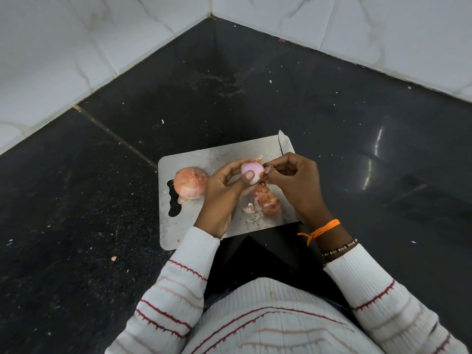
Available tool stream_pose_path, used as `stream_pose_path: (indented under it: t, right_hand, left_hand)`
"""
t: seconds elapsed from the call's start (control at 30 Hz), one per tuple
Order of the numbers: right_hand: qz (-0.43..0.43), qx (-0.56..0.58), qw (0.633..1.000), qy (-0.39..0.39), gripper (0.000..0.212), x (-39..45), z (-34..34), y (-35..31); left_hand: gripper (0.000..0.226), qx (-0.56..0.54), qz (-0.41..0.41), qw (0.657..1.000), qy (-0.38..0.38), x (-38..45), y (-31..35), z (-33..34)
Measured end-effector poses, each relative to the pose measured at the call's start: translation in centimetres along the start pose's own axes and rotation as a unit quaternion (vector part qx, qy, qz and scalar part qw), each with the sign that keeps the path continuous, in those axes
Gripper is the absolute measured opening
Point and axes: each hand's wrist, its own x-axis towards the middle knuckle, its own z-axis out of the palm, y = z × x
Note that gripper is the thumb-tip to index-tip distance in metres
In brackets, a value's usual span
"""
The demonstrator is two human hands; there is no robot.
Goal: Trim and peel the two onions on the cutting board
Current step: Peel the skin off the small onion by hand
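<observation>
A steel cutting board [204, 155] lies on the black counter. My left hand [222, 192] holds a pale pink, mostly peeled onion [251, 171] just above the board, thumb across its front. My right hand [293, 180] pinches a strip of skin [267, 170] at the onion's right side. A second onion [190, 182], with its brown skin on, sits on the board's left part. Loose peels [265, 200] lie on the board under my hands.
A knife blade [284, 144] lies at the board's far right corner, its handle hidden behind my right hand. The black counter [229, 85] runs into a corner of white tiled walls [102, 34]. Small scraps dot the counter.
</observation>
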Motion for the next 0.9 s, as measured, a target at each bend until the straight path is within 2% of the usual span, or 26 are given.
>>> stream_pose_path:
  t: [0.13, 0.3, 0.5, 0.77, 0.9]
  right_hand:
    - [0.02, -0.023, 0.999, -0.01, 0.011, -0.1, -0.1, 0.5]
    - [0.004, -0.061, 0.998, -0.027, 0.02, -0.4, 0.2, -0.3]
    - [0.047, -0.043, 0.996, -0.066, 0.003, -0.5, 0.5, -0.8]
    - [0.057, -0.064, 0.996, -0.028, 0.016, -0.7, 0.7, -0.9]
    - [0.035, -0.059, 0.998, 0.004, 0.01, -0.7, 0.6, -0.8]
  left_hand:
    - [0.021, -0.058, -0.031, 0.998, -0.021, -0.2, 0.4, 0.6]
    - [0.019, 0.0, -0.034, 0.999, 0.026, 0.2, 0.0, 0.5]
    - [0.026, 0.011, -0.031, 0.998, 0.052, 0.2, -0.4, 0.0]
    - [0.022, 0.018, -0.032, 0.997, 0.067, 0.1, -0.7, 0.8]
    - [0.019, 0.033, -0.027, 0.997, 0.057, 0.3, -0.7, 1.1]
